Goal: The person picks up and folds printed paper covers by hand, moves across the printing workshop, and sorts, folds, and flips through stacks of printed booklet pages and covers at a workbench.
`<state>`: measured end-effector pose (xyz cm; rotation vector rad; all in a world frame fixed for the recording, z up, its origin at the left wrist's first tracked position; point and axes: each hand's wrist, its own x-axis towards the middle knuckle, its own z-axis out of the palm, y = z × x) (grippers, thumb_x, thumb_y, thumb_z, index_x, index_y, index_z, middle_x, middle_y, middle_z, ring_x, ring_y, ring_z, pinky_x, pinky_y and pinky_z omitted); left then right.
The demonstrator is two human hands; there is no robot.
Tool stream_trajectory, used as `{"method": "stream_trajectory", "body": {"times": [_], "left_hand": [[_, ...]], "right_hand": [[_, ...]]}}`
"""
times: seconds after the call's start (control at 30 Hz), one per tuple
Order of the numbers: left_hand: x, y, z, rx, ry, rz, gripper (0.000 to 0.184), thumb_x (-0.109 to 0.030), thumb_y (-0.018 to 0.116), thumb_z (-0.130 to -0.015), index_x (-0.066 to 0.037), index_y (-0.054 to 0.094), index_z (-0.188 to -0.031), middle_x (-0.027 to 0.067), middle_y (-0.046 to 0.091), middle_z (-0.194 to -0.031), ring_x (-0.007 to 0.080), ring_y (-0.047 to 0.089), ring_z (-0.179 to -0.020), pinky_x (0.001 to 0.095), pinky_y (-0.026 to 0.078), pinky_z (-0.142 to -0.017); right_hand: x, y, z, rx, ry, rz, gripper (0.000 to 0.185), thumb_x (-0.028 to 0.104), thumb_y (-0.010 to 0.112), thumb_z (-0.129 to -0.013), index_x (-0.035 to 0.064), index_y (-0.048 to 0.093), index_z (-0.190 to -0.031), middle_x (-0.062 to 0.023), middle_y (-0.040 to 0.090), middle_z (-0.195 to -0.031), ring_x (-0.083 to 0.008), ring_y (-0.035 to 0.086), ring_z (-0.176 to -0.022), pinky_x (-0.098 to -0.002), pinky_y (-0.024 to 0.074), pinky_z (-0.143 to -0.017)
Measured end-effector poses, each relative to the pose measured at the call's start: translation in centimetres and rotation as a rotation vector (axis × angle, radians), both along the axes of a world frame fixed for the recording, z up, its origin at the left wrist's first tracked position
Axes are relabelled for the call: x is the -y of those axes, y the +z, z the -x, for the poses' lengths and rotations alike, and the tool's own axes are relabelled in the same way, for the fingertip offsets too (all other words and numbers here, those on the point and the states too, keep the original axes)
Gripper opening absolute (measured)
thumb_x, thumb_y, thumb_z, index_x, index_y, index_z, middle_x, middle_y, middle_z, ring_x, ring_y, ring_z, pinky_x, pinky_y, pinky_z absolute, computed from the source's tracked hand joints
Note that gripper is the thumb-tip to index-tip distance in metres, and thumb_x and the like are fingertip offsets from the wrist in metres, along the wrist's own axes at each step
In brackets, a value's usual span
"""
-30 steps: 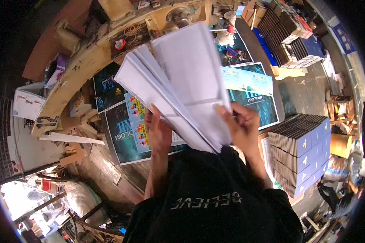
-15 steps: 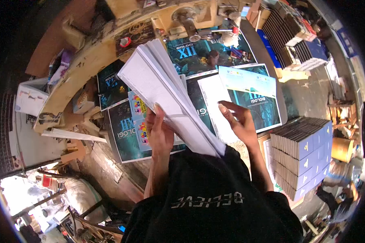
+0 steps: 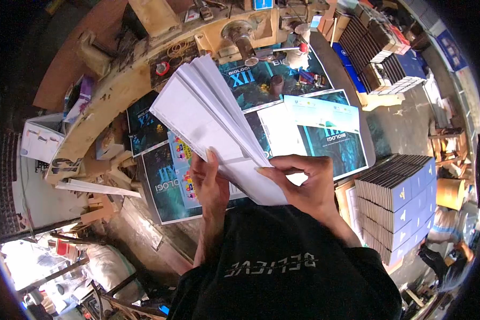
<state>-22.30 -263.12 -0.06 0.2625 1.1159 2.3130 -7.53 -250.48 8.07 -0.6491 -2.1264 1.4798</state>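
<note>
A thick sheaf of white paper sheets [image 3: 197, 114] slants across the middle of the view, its far end fanned into several bundles. My left hand [image 3: 210, 184] grips its left edge, thumb on top and the other fingers mostly hidden beneath. At the opposite edge, my right hand [image 3: 306, 184] pinches the sheets between thumb and fingers. Beyond that hand, a loose white sheet [image 3: 280, 128] lies on the printed posters, partly under a light-blue printed sheet [image 3: 325, 113].
Dark teal "BIOLOGI XII" posters [image 3: 333, 146] cover the table. A stack of blue-covered books [image 3: 397, 205] stands at the right, with more book stacks [image 3: 368, 45] behind. A metal machine part [image 3: 242, 40] and a red-topped container [image 3: 300, 56] sit at the far edge.
My right hand has moved left from above the loose sheet and taken hold of the sheaf's right edge. My left hand keeps its grip.
</note>
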Motion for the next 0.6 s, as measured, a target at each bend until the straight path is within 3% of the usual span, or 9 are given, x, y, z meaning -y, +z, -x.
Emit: {"method": "stream_trajectory", "body": {"times": [0.07,0.13,0.2,0.37,0.43,0.6], "left_hand": [[-0.4,0.3,-0.2,-0.028,0.025,0.047,0.035,-0.010,0.055,-0.095,0.000,0.049,-0.128,0.0088,0.059,-0.119,0.0142,0.055,-0.107,0.0297,0.044,-0.093],[-0.5,0.5,-0.2,-0.280,0.096,0.247,0.034,-0.013,0.057,-0.095,0.001,0.050,-0.126,0.0104,0.060,-0.114,0.0164,0.058,-0.102,0.0324,0.048,-0.090],[-0.4,0.3,-0.3,-0.309,0.135,0.311,0.032,-0.012,0.058,-0.094,0.002,0.053,-0.122,0.0103,0.061,-0.112,0.0150,0.058,-0.100,0.0309,0.048,-0.087],[-0.5,0.8,-0.5,-0.357,0.245,0.478,0.027,-0.012,0.067,-0.089,0.003,0.062,-0.110,0.0104,0.065,-0.102,0.0128,0.060,-0.089,0.0274,0.051,-0.075],[-0.5,1.1,-0.5,-0.361,0.268,0.665,0.027,-0.016,0.071,-0.086,0.003,0.065,-0.105,0.0086,0.067,-0.093,0.0123,0.060,-0.081,0.0263,0.051,-0.070],[-0.6,1.2,-0.6,-0.381,0.296,0.676,0.024,-0.016,0.073,-0.084,0.000,0.068,-0.100,0.0064,0.068,-0.086,0.0110,0.060,-0.075,0.0253,0.051,-0.065]], "right_hand": [[0.2,-0.2,0.2,-0.023,-0.051,-0.083,0.012,0.003,0.075,-0.076,0.0000,0.072,-0.087,-0.0123,0.071,-0.080,-0.0146,0.069,-0.071,-0.0273,0.0557,-0.061],[0.3,-0.4,0.4,-0.048,-0.096,-0.164,0.012,0.003,0.075,-0.076,0.0005,0.072,-0.087,-0.0132,0.071,-0.081,-0.0159,0.070,-0.070,-0.0274,0.0551,-0.060],[0.4,-0.7,0.6,-0.088,-0.134,-0.308,0.011,0.003,0.071,-0.077,0.0035,0.070,-0.088,-0.0132,0.070,-0.080,-0.0244,0.069,-0.064,-0.0308,0.0521,-0.054],[0.8,-1.4,1.0,-0.080,-0.118,-0.367,0.015,-0.001,0.072,-0.076,0.0018,0.068,-0.091,-0.0145,0.070,-0.081,-0.0230,0.071,-0.072,-0.0285,0.0542,-0.059],[1.1,-2.1,1.3,-0.133,-0.157,-0.423,0.017,0.000,0.068,-0.077,0.0038,0.063,-0.093,-0.0120,0.066,-0.075,-0.0263,0.067,-0.063,-0.0338,0.0520,-0.053],[0.9,-2.7,1.4,-0.106,-0.160,-0.451,0.020,-0.001,0.067,-0.076,0.0027,0.062,-0.095,-0.0126,0.066,-0.076,-0.0268,0.067,-0.064,-0.0347,0.0526,-0.054]]}}
